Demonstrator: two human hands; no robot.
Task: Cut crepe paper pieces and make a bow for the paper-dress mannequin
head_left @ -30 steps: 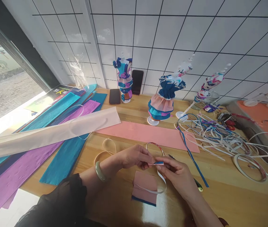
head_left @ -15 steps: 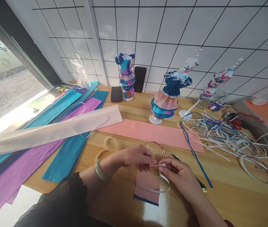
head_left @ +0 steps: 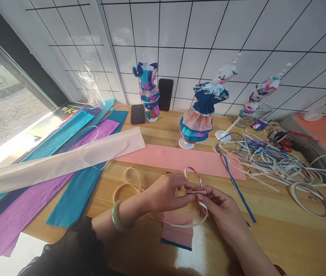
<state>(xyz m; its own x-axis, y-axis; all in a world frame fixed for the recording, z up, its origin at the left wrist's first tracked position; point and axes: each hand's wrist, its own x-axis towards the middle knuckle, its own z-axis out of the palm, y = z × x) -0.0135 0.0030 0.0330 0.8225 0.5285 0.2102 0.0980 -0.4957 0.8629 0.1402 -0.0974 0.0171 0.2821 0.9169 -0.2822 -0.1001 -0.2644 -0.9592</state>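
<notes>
A small gathered piece of pink crepe paper with dark blue edging [head_left: 195, 191] is pinched between both hands above the tabletop. My left hand [head_left: 168, 191], with a pale bangle on the wrist, closes its fingertips on the left end. My right hand [head_left: 221, 205] holds the right end between thumb and fingers. A narrow white strip, reddish on one part [head_left: 192, 170], loops up behind the hands and curls below them. Under the hands lies a flat pink paper piece with a blue lower edge [head_left: 177, 232]. The right hand mostly hides a dark slim tool.
Long crepe strips in purple [head_left: 39, 195], teal [head_left: 73, 203] and cream [head_left: 65, 157] lie leftward. A pink strip [head_left: 174, 157] crosses behind the hands. Dressed mini mannequins [head_left: 201, 119] and phones [head_left: 165, 94] stand along the wall. Tangled strips [head_left: 272, 157] and a tape roll [head_left: 312, 203] lie right.
The left hand has turned, its thumb now stretched along the gathered paper. Both hands and the paper sit slightly higher in view. The camera has shifted a little, and the right hand covers more of the dark tool.
</notes>
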